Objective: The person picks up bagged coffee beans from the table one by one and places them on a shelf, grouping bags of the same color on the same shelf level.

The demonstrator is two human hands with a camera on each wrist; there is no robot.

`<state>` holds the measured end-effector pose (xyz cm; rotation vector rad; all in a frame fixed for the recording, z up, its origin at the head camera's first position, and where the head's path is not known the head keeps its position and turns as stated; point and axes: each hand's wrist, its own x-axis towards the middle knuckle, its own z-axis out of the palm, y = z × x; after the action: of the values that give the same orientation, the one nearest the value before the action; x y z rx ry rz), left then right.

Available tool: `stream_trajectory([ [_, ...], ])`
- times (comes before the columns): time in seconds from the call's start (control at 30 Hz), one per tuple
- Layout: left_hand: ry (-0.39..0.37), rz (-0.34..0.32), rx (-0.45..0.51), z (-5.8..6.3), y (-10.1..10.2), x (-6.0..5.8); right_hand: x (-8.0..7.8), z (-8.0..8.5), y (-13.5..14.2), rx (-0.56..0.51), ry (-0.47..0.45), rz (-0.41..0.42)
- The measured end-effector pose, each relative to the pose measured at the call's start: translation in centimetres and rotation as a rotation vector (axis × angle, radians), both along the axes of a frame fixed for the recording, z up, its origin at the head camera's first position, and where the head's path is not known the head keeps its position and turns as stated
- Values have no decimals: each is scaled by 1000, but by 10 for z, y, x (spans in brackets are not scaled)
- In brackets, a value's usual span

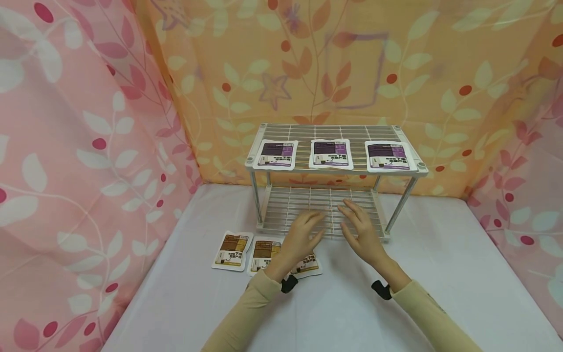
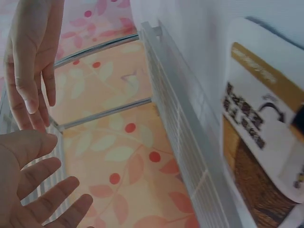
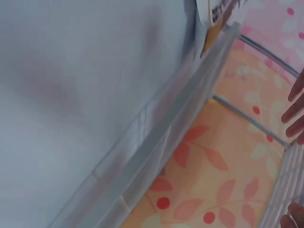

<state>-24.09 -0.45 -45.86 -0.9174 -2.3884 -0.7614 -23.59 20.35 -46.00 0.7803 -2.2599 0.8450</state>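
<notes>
My left hand (image 1: 301, 237) is held over the front of the lower shelf (image 1: 274, 210) of a white two-tier wire rack, fingers loosely bent and nothing in them. Facing it, my right hand (image 1: 361, 237) has its fingers spread, also without anything in its grasp; a gap separates the two. Below and left of them, a white pouch with a brown and gold label (image 1: 231, 251) lies on the table, with a second such pouch (image 1: 263, 253) beside it. The left wrist partly covers a third pouch (image 1: 308, 266).
On the rack's upper shelf (image 1: 303, 131) lie three white pouches with purple labels: a left one (image 1: 276, 155), a middle one (image 1: 331, 154) and a right one (image 1: 389, 156). Metal posts (image 1: 401, 205) hold the tiers apart. Floral cloth (image 1: 308, 58) hangs behind the white-covered table (image 1: 176, 293).
</notes>
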Motion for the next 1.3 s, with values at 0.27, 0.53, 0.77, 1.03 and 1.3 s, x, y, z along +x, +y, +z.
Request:
stream_trajectory([
  [0.27, -69, 27, -39, -19, -19, 6, 5, -19, -12, 43, -105, 31],
  [0.53, -199, 49, -56, -28, -34, 15, 10, -36, -21, 66, -207, 36],
  [0.77, -392, 96, -62, -34, -47, 21, 16, -48, -28, 85, -291, 71],
  [1.03, -493, 107, -63, -39, -61, 26, 20, -58, -34, 110, -412, 111],
  [1.3, -540, 139, -110, -43, -67, 30, 23, -64, -35, 100, -513, 203],
])
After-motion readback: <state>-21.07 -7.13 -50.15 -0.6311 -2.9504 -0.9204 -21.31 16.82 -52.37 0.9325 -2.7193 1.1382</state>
